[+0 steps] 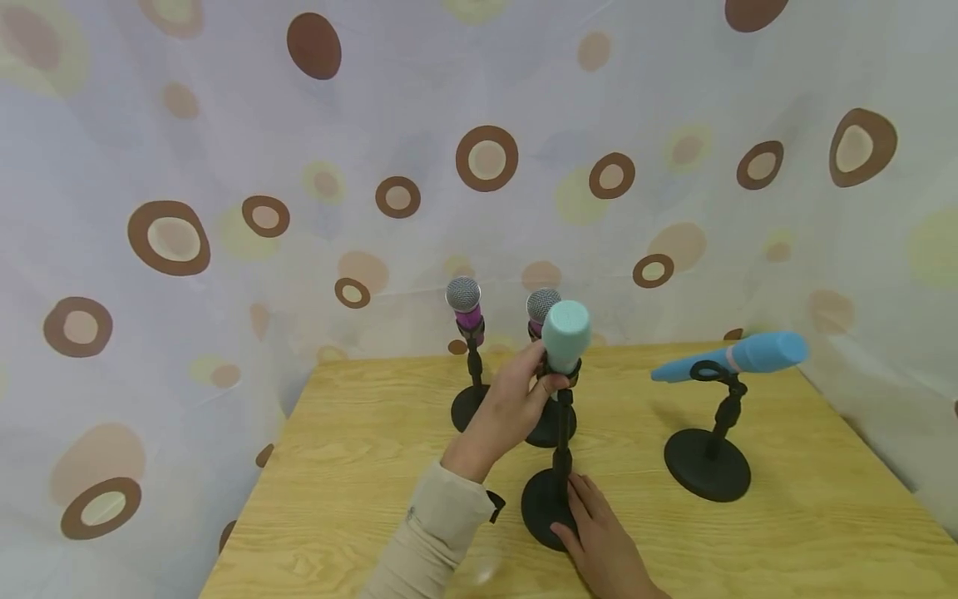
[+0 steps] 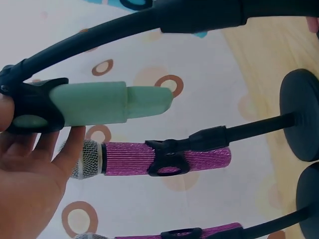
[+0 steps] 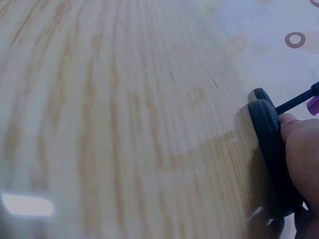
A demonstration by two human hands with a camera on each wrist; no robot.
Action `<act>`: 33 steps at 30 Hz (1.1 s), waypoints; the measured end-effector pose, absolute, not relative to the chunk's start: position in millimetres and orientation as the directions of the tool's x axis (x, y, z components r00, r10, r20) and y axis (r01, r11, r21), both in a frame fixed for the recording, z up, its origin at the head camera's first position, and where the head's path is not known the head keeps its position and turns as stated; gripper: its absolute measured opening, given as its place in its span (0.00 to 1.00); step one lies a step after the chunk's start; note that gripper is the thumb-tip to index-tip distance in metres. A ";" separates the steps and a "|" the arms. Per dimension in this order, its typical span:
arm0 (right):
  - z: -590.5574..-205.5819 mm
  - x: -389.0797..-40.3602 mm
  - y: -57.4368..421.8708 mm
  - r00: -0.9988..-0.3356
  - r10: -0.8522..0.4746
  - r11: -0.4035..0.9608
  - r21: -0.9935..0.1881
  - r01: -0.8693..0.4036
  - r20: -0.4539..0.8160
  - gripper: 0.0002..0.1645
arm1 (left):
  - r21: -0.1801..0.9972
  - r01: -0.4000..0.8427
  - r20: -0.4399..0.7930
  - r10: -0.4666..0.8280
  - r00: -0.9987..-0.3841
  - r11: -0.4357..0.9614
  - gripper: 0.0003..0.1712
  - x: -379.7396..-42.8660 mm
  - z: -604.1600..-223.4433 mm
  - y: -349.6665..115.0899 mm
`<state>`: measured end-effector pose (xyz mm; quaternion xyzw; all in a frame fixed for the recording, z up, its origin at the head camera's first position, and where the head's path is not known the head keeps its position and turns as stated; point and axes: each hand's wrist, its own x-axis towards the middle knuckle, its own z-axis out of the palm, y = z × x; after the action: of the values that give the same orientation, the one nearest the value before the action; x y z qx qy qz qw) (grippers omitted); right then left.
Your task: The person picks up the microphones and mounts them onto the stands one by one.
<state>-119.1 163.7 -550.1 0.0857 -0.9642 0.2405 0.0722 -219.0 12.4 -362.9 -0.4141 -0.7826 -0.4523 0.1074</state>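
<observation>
A mint-green microphone (image 1: pixel 566 333) sits in the clip of a black microphone stand (image 1: pixel 563 433). In the head view my left hand (image 1: pixel 509 408) grips the microphone at the clip, thumb in front. The left wrist view shows the left fingers (image 2: pixel 75 149) under the black clip (image 2: pixel 37 107) and the microphone's tapered end (image 2: pixel 149 100) pointing away from the hand. Down at the stand's round base (image 1: pixel 542 507), my right hand (image 1: pixel 606 541) holds the edge, with thumb and fingers spread about it. Part of that hand shows beside the base (image 3: pixel 269 154) in the right wrist view.
Behind stand two purple microphones (image 1: pixel 468 316) (image 2: pixel 124 159) in black stands, one partly hidden by the mint-green one. A blue microphone (image 1: pixel 748 356) lies tilted in a stand at the right. A small black piece (image 1: pixel 496 506) shows beside my left sleeve on the wooden table (image 1: pixel 337 466).
</observation>
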 end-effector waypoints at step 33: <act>-557.1 -120.0 162.3 -0.950 -0.126 0.890 -0.391 -0.236 0.285 0.39 | 0.829 0.518 0.316 0.587 -0.745 0.211 0.18 -184.0 -450.1 7.3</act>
<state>-120.0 162.3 -557.1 0.0939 -0.9637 0.2151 0.1270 -184.0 7.3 -450.1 -0.3555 -0.7775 -0.5177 -0.0333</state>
